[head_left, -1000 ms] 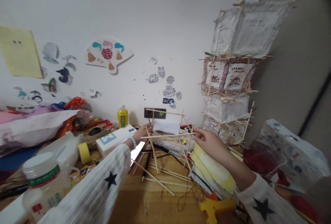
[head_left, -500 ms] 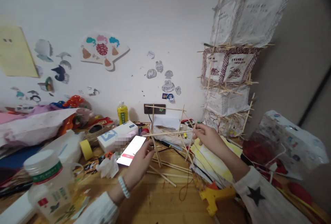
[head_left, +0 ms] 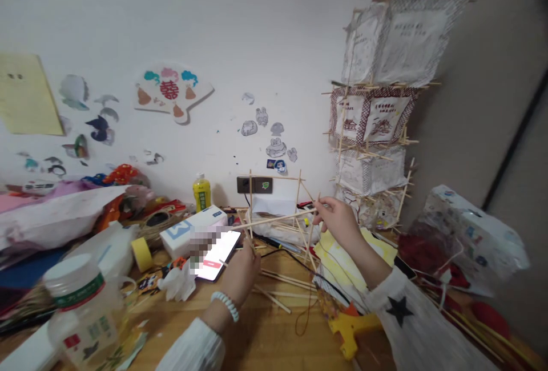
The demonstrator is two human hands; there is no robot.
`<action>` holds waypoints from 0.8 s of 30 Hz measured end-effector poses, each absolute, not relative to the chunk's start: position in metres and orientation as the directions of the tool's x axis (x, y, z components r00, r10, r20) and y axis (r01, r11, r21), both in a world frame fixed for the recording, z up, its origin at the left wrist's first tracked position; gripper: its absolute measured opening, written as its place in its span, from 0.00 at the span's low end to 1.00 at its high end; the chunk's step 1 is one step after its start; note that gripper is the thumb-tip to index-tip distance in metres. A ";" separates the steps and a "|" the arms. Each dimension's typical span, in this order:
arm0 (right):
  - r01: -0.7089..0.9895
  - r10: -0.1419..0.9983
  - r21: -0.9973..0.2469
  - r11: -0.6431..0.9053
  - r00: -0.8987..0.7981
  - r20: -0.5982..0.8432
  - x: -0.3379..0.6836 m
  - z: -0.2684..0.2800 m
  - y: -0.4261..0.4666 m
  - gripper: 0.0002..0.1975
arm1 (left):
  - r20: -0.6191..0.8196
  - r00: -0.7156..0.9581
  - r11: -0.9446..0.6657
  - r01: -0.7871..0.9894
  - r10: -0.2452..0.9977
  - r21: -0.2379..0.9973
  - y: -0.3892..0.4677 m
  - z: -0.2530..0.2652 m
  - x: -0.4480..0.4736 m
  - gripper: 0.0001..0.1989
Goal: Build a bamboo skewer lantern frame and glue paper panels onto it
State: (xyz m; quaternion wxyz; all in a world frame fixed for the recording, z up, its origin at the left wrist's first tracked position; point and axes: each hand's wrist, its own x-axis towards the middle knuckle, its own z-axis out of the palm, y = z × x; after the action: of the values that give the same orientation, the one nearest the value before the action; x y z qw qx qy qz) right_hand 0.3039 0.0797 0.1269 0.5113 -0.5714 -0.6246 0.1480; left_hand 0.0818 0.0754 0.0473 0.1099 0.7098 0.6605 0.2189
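Note:
A skeletal frame of thin wooden sticks (head_left: 278,218) stands upright over the desk in front of me. My left hand (head_left: 242,268) is closed around its lower left sticks, with the fingertips partly hidden. At the right corner, the thumb and fingers of my right hand (head_left: 336,217) pinch a stick of the same frame. A phone (head_left: 222,248) with a lit screen lies just left of my left hand. Loose sticks (head_left: 274,300) rest on the desk below the frame. Below my right forearm lies a yellow hot glue gun (head_left: 349,334).
A tall paper-and-stick lantern tower (head_left: 387,117) rises at the back right. A plastic jar (head_left: 83,308), yellow tape roll (head_left: 141,254), tissue pack (head_left: 192,228) and yellow drink bottle (head_left: 201,193) crowd the left. Yellow-patterned paper (head_left: 377,240) and plastic bags (head_left: 466,228) lie right.
My left hand has moved right and its fingers have closed around the frame's lower left sticks. My right hand keeps its pinch on the right corner. The view has shifted slightly.

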 end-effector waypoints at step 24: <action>0.527 0.905 -0.790 0.314 0.085 0.416 0.295 0.111 0.041 0.12 | 0.225 0.024 -0.102 0.935 0.974 0.340 0.034 0.025 0.042 0.17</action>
State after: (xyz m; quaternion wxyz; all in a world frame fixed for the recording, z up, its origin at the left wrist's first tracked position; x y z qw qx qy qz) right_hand 0.2950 0.0413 0.1106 0.4869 -0.5528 -0.6479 0.1941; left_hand 0.0420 0.0337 0.0253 0.0483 0.7139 0.6685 0.2027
